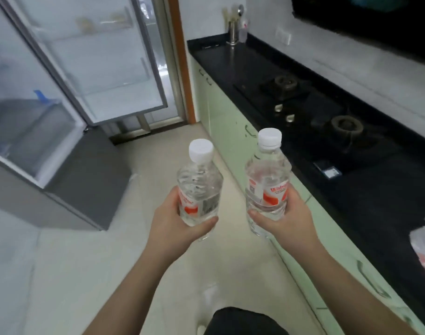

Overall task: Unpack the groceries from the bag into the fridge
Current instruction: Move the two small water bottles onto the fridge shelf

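Two clear glossy plastic bottles (199, 189) with matt white caps (201, 150); polished black table (366, 194); smooth pale floor tiles (90, 262); brushed metal fridge frame (68, 88)

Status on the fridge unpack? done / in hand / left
Done: fridge door is open. In hand: left hand and right hand each hold a capped water bottle, neither shelved yet. Left: shelve both; the bag on the counter looks partly full.

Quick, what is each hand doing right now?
Left hand: closed around a water bottle with a white cap, held upright.
Right hand: closed around a second water bottle, also upright.
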`<act>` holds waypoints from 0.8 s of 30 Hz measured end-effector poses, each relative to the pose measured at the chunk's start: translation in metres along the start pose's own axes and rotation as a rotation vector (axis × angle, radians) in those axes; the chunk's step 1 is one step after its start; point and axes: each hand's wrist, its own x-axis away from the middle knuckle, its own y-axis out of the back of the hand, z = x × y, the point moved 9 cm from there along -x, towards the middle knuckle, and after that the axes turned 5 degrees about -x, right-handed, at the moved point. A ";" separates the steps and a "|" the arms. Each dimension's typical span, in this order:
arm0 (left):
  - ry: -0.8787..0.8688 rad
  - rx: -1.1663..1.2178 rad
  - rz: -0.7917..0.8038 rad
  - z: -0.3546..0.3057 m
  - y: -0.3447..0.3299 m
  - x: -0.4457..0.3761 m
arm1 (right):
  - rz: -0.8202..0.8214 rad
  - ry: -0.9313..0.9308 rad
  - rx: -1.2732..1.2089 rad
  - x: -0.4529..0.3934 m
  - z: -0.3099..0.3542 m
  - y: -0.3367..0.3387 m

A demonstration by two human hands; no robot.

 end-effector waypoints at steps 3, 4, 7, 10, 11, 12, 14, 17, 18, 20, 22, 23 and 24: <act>0.043 0.006 -0.075 0.032 0.051 0.008 | 0.085 0.039 -0.009 -0.007 0.017 -0.063; 0.058 0.004 -0.104 0.042 0.067 0.011 | 0.116 0.049 -0.017 -0.009 0.021 -0.082; 0.100 -0.012 -0.199 0.069 0.112 0.019 | 0.200 0.083 -0.032 -0.013 0.036 -0.134; 0.144 -0.001 -0.269 0.090 0.149 0.027 | 0.279 0.108 -0.032 -0.018 0.048 -0.176; 0.153 0.004 -0.287 0.094 0.158 0.029 | 0.306 0.116 -0.032 -0.020 0.051 -0.188; 0.160 0.006 -0.310 0.098 0.166 0.031 | 0.334 0.122 -0.030 -0.023 0.054 -0.200; 0.176 0.011 -0.355 0.105 0.179 0.035 | 0.390 0.134 -0.023 -0.029 0.057 -0.220; 0.220 0.014 -0.391 0.115 0.188 0.034 | 0.447 0.149 -0.022 -0.041 0.060 -0.246; 0.239 0.011 -0.402 0.119 0.190 0.030 | 0.466 0.157 -0.019 -0.047 0.061 -0.254; 0.270 0.004 -0.420 0.123 0.195 0.018 | 0.492 0.172 -0.010 -0.062 0.061 -0.268; 0.285 0.001 -0.449 0.122 0.199 -0.001 | 0.520 0.186 -0.007 -0.082 0.062 -0.280; 0.287 0.007 -0.465 0.120 0.201 -0.012 | 0.538 0.188 -0.010 -0.094 0.063 -0.285; 0.290 0.016 -0.480 0.117 0.202 -0.022 | 0.554 0.188 -0.015 -0.106 0.065 -0.289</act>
